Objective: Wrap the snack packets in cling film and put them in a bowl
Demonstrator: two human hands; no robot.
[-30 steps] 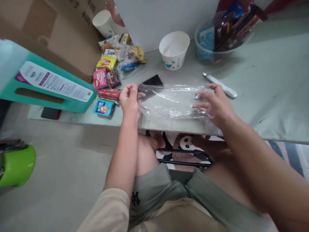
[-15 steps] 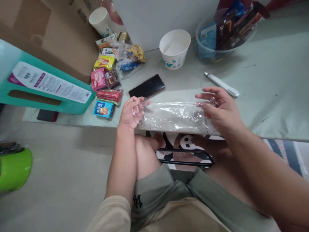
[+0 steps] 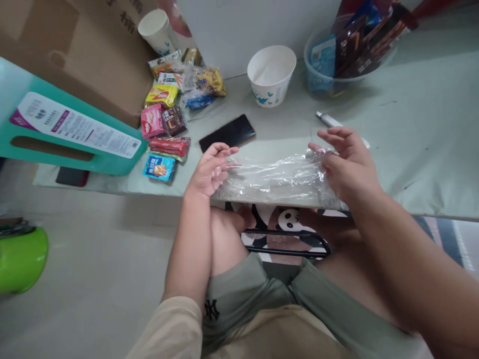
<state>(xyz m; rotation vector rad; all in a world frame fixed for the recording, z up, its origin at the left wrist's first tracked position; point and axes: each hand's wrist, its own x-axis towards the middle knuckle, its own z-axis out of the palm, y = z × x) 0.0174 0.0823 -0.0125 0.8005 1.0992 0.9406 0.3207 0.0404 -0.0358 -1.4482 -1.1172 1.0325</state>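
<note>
1. Far left: a green bin (image 3: 24, 262) stands on the floor; above it, at the table's end, a teal jug (image 3: 78, 129) with a white label is seen tilted, close to a cardboard box (image 3: 93, 60)
2. Next, a row of small snack packets (image 3: 159, 167) lies on the table (image 3: 411, 139), with a paper cup (image 3: 157, 32) behind them
3. Left arm: forearm runs almost straight up from a beige sleeve, beside the thigh; wrist over the table's front edge
4. Left hand (image 3: 209, 172): palm turned inward, fingers half bent and spread toward the right; the thumb and fingers grasp one end of the clear plastic
5. Clear plastic (image 3: 277, 177): stretched and wrinkled between the two hands, above the table's front edge; whether its lower part touches the cloth cannot be told
6. Behind the plastic, a black phone (image 3: 229, 132) lies flat near the left fingertips; farther back stands a white paper bowl (image 3: 271, 75), upright
7. Right hand (image 3: 350, 162): fingers bent and pointing left, upper ones fanned apart, lower ones grasping the plastic's other end; the forearm slants in from the lower right
8. A white cutter (image 3: 328, 119) lies partly hidden behind the right hand; beyond it sits a clear tub (image 3: 342, 80) of packets
</note>
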